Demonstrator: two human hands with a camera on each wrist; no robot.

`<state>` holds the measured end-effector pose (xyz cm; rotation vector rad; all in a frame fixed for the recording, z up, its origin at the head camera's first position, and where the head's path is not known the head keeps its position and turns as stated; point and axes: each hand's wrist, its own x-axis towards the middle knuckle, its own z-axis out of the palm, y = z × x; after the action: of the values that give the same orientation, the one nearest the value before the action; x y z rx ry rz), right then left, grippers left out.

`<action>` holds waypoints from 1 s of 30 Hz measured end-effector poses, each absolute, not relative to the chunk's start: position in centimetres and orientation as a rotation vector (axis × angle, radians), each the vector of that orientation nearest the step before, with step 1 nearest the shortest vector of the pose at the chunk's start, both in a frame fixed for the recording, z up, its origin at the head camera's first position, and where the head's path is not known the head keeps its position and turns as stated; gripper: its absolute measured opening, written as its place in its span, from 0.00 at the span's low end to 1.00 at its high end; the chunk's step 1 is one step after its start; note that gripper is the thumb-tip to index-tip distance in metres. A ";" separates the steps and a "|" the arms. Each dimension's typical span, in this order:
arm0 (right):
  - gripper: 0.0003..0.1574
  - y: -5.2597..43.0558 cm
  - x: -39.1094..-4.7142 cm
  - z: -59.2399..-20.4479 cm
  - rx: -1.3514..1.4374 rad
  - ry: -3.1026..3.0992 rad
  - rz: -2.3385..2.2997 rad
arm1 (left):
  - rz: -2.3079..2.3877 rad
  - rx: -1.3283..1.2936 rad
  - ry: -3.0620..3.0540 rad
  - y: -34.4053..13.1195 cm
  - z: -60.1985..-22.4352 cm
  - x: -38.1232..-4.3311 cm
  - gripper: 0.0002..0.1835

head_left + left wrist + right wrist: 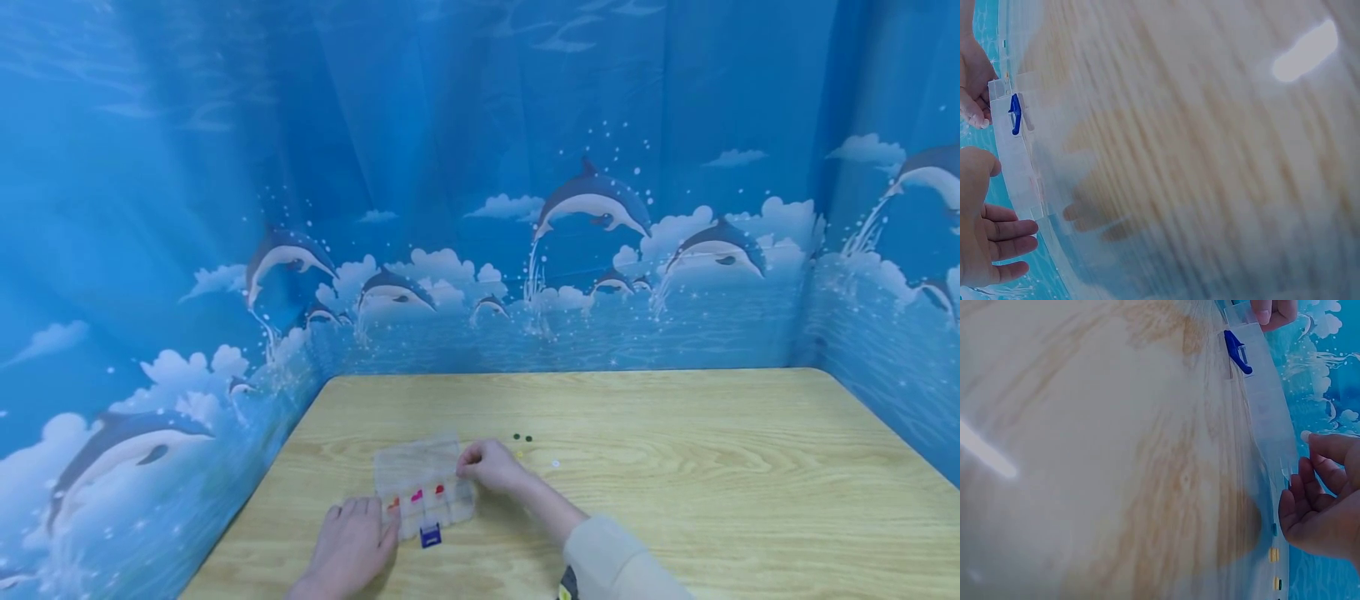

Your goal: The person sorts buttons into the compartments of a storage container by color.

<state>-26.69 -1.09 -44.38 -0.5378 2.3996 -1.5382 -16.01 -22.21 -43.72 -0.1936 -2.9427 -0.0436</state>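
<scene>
A clear plastic compartment box [457, 508] lies with its lid [412, 467] swung back and a blue latch [431, 536] at its near side. Orange [393, 503], pink [417, 496] and red [439, 490] pieces sit in separate compartments. My left hand [351, 537] rests at the box's left edge, its fingers extended. At the right end, my right hand [491, 467] hovers by the compartments. Between thumb and fingertip it pinches a small white round piece [1305, 435]; its exact kind is too small to tell.
Two dark green discs [522, 437], a yellow piece [520, 454] and a white piece [556, 463] lie on the wooden table [712, 483], right of the box. A blue dolphin-print curtain [465, 167] hangs beyond the table's back edge and along its sides.
</scene>
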 end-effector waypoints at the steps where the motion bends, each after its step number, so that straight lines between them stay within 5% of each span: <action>1: 0.03 -1.1 -26.7 -44.4 -0.535 2.397 -1.533 | -0.043 -0.198 -2.937 -22.2 -43.7 -16.0 0.17; 30: 0.04 0.3 -27.5 -44.3 -0.571 2.400 -1.593 | -0.023 -0.196 -2.968 -22.2 -43.6 -16.1 0.17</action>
<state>-27.49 0.34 -44.27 -0.5709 2.3997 -1.5928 -16.07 -22.25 -43.62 -0.1958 -2.9684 -0.0230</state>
